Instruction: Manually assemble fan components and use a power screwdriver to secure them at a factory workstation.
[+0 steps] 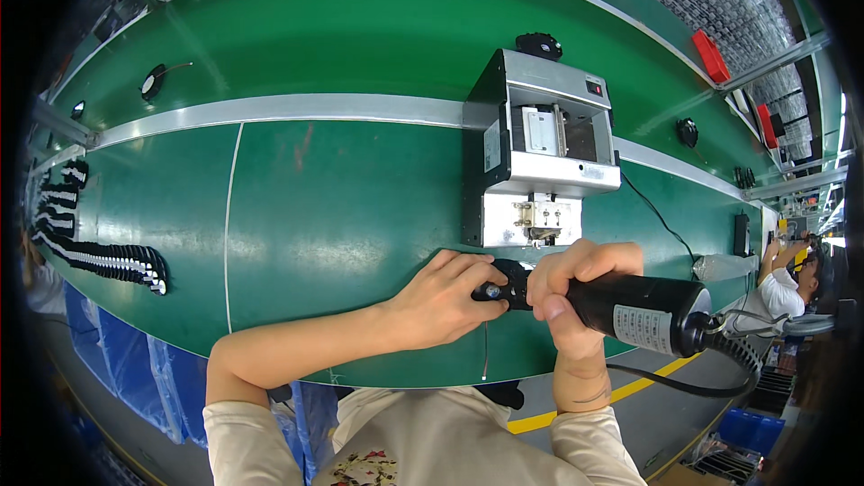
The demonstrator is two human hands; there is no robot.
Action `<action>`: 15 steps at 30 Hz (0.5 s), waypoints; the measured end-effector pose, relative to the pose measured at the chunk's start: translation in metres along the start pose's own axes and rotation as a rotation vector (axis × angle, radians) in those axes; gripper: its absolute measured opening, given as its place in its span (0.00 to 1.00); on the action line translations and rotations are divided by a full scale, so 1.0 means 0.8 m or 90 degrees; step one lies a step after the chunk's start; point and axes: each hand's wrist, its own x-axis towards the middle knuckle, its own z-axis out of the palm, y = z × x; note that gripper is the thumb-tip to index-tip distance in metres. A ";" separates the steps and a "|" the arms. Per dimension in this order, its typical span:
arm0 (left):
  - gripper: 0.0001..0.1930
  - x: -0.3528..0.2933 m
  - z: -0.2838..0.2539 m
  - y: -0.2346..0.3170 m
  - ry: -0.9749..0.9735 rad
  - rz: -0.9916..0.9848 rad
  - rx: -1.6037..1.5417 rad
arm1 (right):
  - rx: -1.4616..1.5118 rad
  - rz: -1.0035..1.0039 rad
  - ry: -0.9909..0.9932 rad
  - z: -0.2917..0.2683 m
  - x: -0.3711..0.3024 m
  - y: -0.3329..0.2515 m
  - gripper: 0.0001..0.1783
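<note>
Pinching the small black part [513, 277] w/ thumb & fingers, your left grip [447, 295] is closed on it, near the front edge of the green surface [360, 207]. Part's in front of the metal machine [553, 173], just beside your right grip, & largely hidden by fingers. Your right grip [576, 270] is wrapped round the front end of the black power driver [641, 313], body lying well over to the right; can't tell if its tip meets the part, b/c your hand covers it.

Handling-wise, part's prob. light, hard plastic, stiff & a bit slick, so it could twist if pressed off-centre. Take it by the outer sides, fingertips clear of the middle. Thin wire [486, 351] runs from beside it toward you: likely the fragile bit, so don't pull or hold by it. Driver's prob. the heavier item, rigid & smooth; best held round the barrel, approx. where you have it, w/ the cord [688, 391] at its back end kept loose so it doesn't drag.
</note>
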 end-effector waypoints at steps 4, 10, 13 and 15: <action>0.13 0.001 0.001 0.000 0.001 0.000 0.001 | -0.020 -0.002 -0.027 -0.006 0.001 0.002 0.25; 0.14 0.001 0.002 0.002 0.008 0.004 0.014 | 0.079 0.003 0.052 -0.004 0.020 -0.020 0.28; 0.13 0.001 0.005 0.000 0.005 0.001 0.014 | 0.048 -0.147 0.070 -0.014 0.052 -0.034 0.29; 0.12 -0.001 0.005 0.000 0.004 0.002 0.016 | 0.020 -0.171 0.091 -0.013 0.069 -0.035 0.29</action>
